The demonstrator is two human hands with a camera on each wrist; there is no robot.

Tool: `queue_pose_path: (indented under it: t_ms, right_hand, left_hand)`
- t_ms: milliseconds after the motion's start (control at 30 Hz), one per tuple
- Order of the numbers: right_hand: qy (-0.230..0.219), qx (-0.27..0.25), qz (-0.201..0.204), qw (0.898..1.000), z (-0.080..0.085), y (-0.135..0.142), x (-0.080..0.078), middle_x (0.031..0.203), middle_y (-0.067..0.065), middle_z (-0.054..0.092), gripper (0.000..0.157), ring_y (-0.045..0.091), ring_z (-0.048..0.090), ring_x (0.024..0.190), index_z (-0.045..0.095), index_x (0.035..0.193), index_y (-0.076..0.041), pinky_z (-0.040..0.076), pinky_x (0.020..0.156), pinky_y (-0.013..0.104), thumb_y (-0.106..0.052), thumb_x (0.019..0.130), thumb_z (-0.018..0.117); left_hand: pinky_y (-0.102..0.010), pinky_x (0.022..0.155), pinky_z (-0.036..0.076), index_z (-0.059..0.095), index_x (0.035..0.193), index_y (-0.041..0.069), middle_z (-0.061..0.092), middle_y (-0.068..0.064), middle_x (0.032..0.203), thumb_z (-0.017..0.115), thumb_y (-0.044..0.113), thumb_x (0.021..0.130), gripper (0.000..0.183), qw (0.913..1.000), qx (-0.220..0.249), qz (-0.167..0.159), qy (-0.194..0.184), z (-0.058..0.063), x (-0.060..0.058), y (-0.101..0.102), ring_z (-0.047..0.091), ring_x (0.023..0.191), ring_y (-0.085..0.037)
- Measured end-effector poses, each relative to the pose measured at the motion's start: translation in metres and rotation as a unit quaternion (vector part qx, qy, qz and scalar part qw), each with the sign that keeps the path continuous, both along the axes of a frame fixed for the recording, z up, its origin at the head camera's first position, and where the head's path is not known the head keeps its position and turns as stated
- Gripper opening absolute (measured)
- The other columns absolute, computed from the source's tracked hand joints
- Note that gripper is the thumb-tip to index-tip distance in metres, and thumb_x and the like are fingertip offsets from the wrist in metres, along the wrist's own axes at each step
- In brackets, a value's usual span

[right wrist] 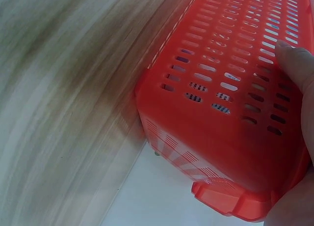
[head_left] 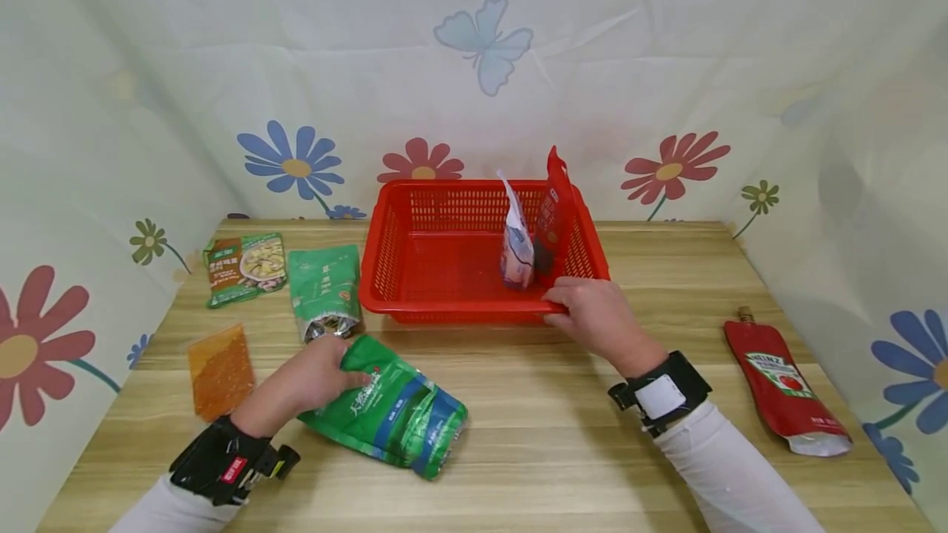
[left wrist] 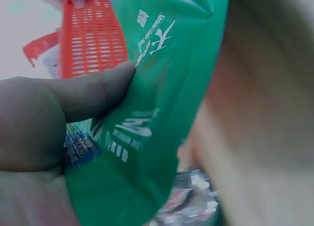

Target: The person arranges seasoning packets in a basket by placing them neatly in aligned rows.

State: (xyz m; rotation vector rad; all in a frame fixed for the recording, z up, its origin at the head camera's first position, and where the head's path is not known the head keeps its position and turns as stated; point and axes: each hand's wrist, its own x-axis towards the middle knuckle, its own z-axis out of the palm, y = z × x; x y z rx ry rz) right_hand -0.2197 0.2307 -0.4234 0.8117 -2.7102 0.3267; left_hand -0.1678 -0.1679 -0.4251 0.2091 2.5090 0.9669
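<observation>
My left hand [head_left: 318,377] pinches the upper end of a green foil pouch [head_left: 403,410] with a blue band, thumb over its printed face. In the left wrist view the thumb [left wrist: 98,91] presses on the green pouch [left wrist: 162,88]. With my right hand [head_left: 598,315] I grip the front rim of a red plastic basket [head_left: 444,307] near its right corner; in the right wrist view the thumb lies against the slotted wall [right wrist: 235,64]. Inside the basket, at its right, a white and purple bag [head_left: 517,249] and a red bag [head_left: 555,212] stand upright.
Left of the basket lie a lighter green pouch [head_left: 324,282], a green and brown food packet [head_left: 246,268] and a clear packet of orange contents [head_left: 220,373]. A red Heinz ketchup pouch [head_left: 785,385] lies at the right. Flowered cloth [head_left: 481,122] rises behind the wooden table [head_left: 548,451].
</observation>
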Motion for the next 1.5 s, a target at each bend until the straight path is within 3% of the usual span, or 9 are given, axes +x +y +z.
queue_pose_path:
  t_ms: [200, 400, 633, 800, 933, 1067, 1167, 1233, 1500]
  right_hand:
    - [0.0, -0.003, 0.0, 1.0, 0.001, 0.0, 0.001, 0.095, 0.005, 0.078, 0.029, 0.021, 0.072, 0.085, 0.081, 0.102, -0.013, 0.062, 0.088, 0.046, -0.028, 0.079, 0.09]
    - [0.007, 0.0, -0.003, 1.0, 0.002, -0.001, 0.001, 0.093, 0.004, 0.078, 0.028, 0.02, 0.072, 0.084, 0.081, 0.101, -0.013, 0.063, 0.087, 0.045, -0.028, 0.079, 0.09]
    - [0.02, 0.007, -0.009, 1.0, 0.001, -0.002, 0.002, 0.093, 0.005, 0.078, 0.03, 0.021, 0.072, 0.084, 0.082, 0.1, -0.012, 0.063, 0.086, 0.045, -0.031, 0.078, 0.09]
    - [0.023, 0.009, -0.014, 1.0, 0.001, -0.003, 0.001, 0.091, 0.003, 0.078, 0.027, 0.02, 0.071, 0.082, 0.082, 0.098, -0.013, 0.063, 0.085, 0.044, -0.031, 0.079, 0.089]
    - [0.023, 0.011, -0.021, 0.999, 0.001, -0.003, 0.0, 0.091, 0.003, 0.078, 0.027, 0.019, 0.07, 0.082, 0.081, 0.098, -0.014, 0.063, 0.084, 0.043, -0.033, 0.08, 0.089]
    - [0.018, 0.011, -0.025, 0.999, 0.002, -0.004, 0.0, 0.091, 0.003, 0.078, 0.028, 0.019, 0.069, 0.081, 0.081, 0.098, -0.014, 0.063, 0.084, 0.043, -0.034, 0.08, 0.088]
    - [0.014, 0.011, -0.025, 1.0, 0.001, -0.006, 0.0, 0.091, 0.002, 0.078, 0.028, 0.019, 0.069, 0.082, 0.081, 0.099, -0.015, 0.063, 0.084, 0.043, -0.035, 0.081, 0.088]
    - [0.009, 0.007, -0.025, 1.0, 0.001, -0.006, 0.0, 0.092, 0.002, 0.078, 0.029, 0.019, 0.069, 0.082, 0.081, 0.1, -0.015, 0.063, 0.084, 0.042, -0.036, 0.081, 0.087]
    - [-0.049, -0.044, -0.03, 0.997, 0.004, -0.005, 0.005, 0.096, 0.001, 0.079, 0.042, 0.018, 0.069, 0.084, 0.08, 0.11, -0.016, 0.062, 0.082, 0.041, -0.043, 0.079, 0.088]
  left_hand:
    - [-0.03, 0.066, 0.059, 0.074, 0.095, 0.002, 0.073, -0.001, 0.08, 0.076, 0.017, 0.092, 0.015, 0.9994, -0.025, -0.008, 0.021, 0.031, 0.003, 0.006, 0.068, 0.072, -0.013]
    - [-0.03, 0.069, 0.06, 0.077, 0.099, 0.004, 0.074, -0.001, 0.086, 0.077, 0.016, 0.091, 0.015, 0.9938, -0.047, -0.048, 0.089, 0.053, 0.01, 0.015, 0.067, 0.076, -0.012]
    - [-0.035, 0.078, 0.063, 0.072, 0.127, 0.006, 0.076, -0.004, 0.107, 0.077, 0.015, 0.091, 0.038, 0.9849, -0.088, -0.076, 0.128, 0.075, 0.026, 0.034, 0.069, 0.09, -0.014]
    - [-0.036, 0.08, 0.063, 0.077, 0.115, 0.011, 0.077, 0.001, 0.099, 0.079, 0.014, 0.09, 0.025, 0.9771, -0.117, -0.091, 0.153, 0.09, 0.037, 0.05, 0.068, 0.086, -0.012]
    - [-0.037, 0.077, 0.063, 0.078, 0.108, 0.01, 0.077, -0.001, 0.095, 0.08, 0.012, 0.087, 0.02, 0.962, -0.155, -0.12, 0.19, 0.1, 0.043, 0.061, 0.07, 0.082, -0.014]
    - [-0.037, 0.076, 0.063, 0.079, 0.103, 0.008, 0.078, -0.004, 0.091, 0.08, 0.01, 0.087, 0.016, 0.9372, -0.202, -0.151, 0.241, 0.106, 0.044, 0.068, 0.072, 0.079, -0.018]
    - [-0.037, 0.075, 0.063, 0.079, 0.101, 0.01, 0.078, -0.004, 0.089, 0.081, 0.01, 0.086, 0.015, 0.9187, -0.23, -0.154, 0.282, 0.11, 0.042, 0.069, 0.073, 0.079, -0.02]
    - [-0.037, 0.073, 0.063, 0.079, 0.102, 0.012, 0.078, -0.003, 0.09, 0.082, 0.012, 0.086, 0.016, 0.9118, -0.239, -0.15, 0.298, 0.111, 0.04, 0.068, 0.073, 0.081, -0.02]
    - [-0.034, 0.072, 0.061, 0.078, 0.109, 0.013, 0.078, -0.002, 0.093, 0.08, 0.012, 0.087, 0.021, 0.9195, -0.226, -0.142, 0.289, 0.118, 0.034, 0.067, 0.068, 0.079, -0.018]
